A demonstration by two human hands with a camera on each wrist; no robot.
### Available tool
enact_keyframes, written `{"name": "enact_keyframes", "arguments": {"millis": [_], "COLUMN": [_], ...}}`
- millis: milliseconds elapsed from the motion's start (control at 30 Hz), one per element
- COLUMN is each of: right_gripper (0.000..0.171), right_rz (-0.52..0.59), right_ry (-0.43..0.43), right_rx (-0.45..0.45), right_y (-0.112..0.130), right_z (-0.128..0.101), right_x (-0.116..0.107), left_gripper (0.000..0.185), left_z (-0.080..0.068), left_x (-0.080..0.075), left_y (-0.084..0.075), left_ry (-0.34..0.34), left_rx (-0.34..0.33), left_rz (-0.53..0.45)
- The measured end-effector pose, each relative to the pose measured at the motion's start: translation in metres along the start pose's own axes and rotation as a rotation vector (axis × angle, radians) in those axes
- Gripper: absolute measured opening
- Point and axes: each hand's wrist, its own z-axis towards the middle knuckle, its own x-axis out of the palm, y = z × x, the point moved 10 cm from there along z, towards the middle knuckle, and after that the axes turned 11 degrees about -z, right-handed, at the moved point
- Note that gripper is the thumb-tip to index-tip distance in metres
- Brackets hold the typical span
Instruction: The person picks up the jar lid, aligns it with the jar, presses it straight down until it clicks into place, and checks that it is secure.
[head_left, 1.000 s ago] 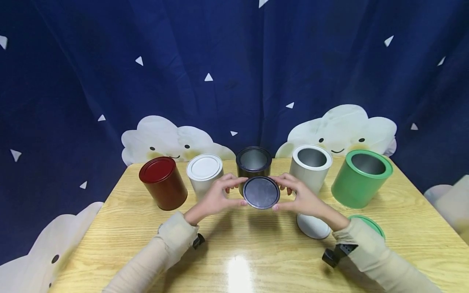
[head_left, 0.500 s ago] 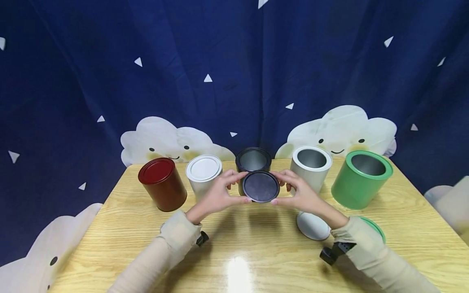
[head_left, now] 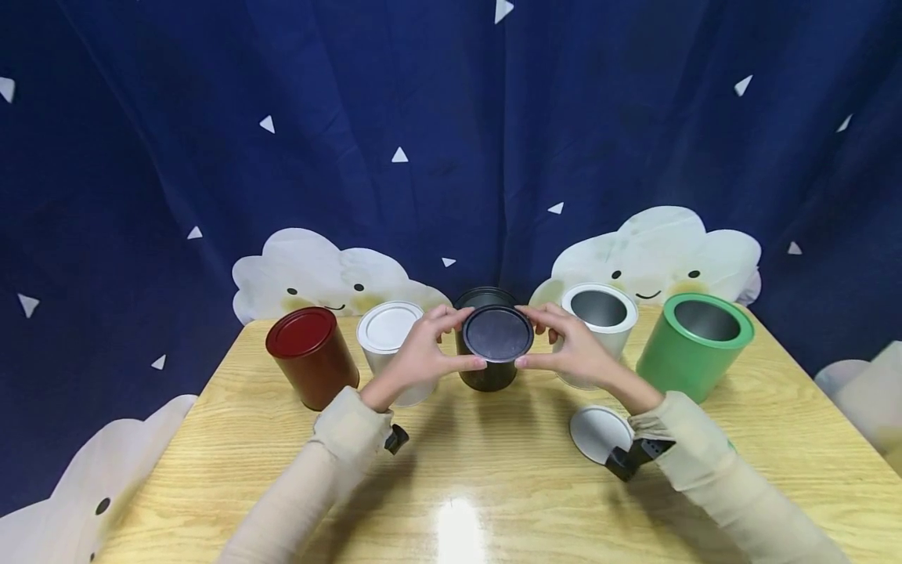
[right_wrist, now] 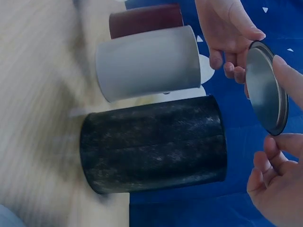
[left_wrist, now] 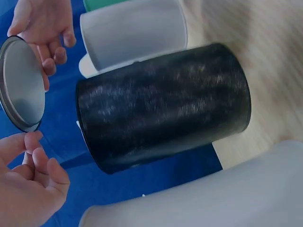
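Note:
Both hands hold a round black lid (head_left: 498, 333) by opposite edges, in front of and above the black can (head_left: 488, 376). My left hand (head_left: 435, 351) pinches its left edge between thumb and fingers. On the opposite edge, my right hand (head_left: 565, 345) grips it the same way. Seen from the left wrist, the lid's grey underside (left_wrist: 24, 78) faces the open end of the can, with a gap between them. The right wrist view also shows the lid (right_wrist: 264, 87) apart from the can (right_wrist: 154, 146). In the head view the lid covers part of the can's mouth.
A dark red can (head_left: 313, 356) and a white can (head_left: 390, 329), both lidded, stand at left. At right are an uncovered white can (head_left: 611, 333) and an uncovered green can (head_left: 694, 352). A white lid (head_left: 597, 431) lies on the wooden table (head_left: 521, 486) near the right wrist.
Both hands have raised the black lid and moved it away from me, from low in front of the black can to over its near rim. The cans have stayed put.

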Motion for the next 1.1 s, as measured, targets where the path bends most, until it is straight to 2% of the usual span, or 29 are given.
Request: {"name": "enact_keyframes", "arguments": {"millis": [233,800,1100], "right_gripper": [0.064,0.065,0.066], "right_rz": [-0.065,-0.043,-0.025], "right_ry": [0.020,0.157,0.186], "right_rx": [-0.040,0.083,0.115], "right_y": [-0.001,-0.032,-0.042], "right_z": [0.018,0.045,0.055], "right_x": [-0.002,0.008,0.012], "left_gripper": [0.068,0.066,0.066], "left_z": [0.011,0.035,0.041], "left_x": [-0.006,-0.011,-0.013], "left_y": [0.011,0.034,0.044], "left_ry": [0.007,0.031,0.041], "left_rx": [-0.038,-0.100,-0.131], "left_rz": [-0.013,0.039,0.066]}}
